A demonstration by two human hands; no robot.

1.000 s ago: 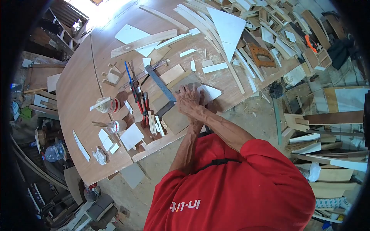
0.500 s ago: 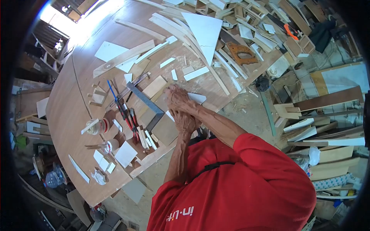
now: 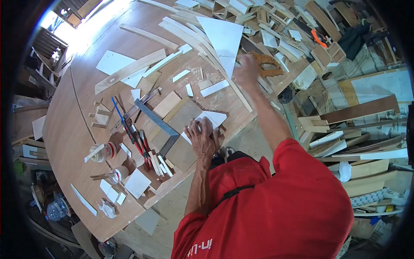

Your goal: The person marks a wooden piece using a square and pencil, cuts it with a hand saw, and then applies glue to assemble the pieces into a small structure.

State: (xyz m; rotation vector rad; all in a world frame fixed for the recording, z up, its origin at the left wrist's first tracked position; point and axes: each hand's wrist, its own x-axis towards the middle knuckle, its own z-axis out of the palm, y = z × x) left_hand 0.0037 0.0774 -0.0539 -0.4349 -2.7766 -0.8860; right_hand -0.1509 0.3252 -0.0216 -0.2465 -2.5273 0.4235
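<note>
My left hand (image 3: 202,137) presses down on a small white board piece (image 3: 214,117) near the table's front edge, its fingers bent over the piece and hiding part of it. My right hand (image 3: 246,71) is raised and smeared by motion, beside the wooden handle of a handsaw (image 3: 264,61) and over the lower tip of a large white triangular board (image 3: 221,38). Left of my left hand, a try square (image 3: 156,115) lies across thin wooden boards. A pale wood block (image 3: 167,104) rests just beyond it.
Pliers and other hand tools (image 3: 136,136) lie left of the square. A jar (image 3: 102,152) and a white cup with sticks (image 3: 119,173) stand on the table (image 3: 69,142). Long wood strips (image 3: 148,36) lie at the back, and offcuts (image 3: 276,26) are heaped at the back right.
My right hand has left my left hand and swung up and right to the handsaw. My left hand stays low on the white piece. The whole view has shifted slightly.
</note>
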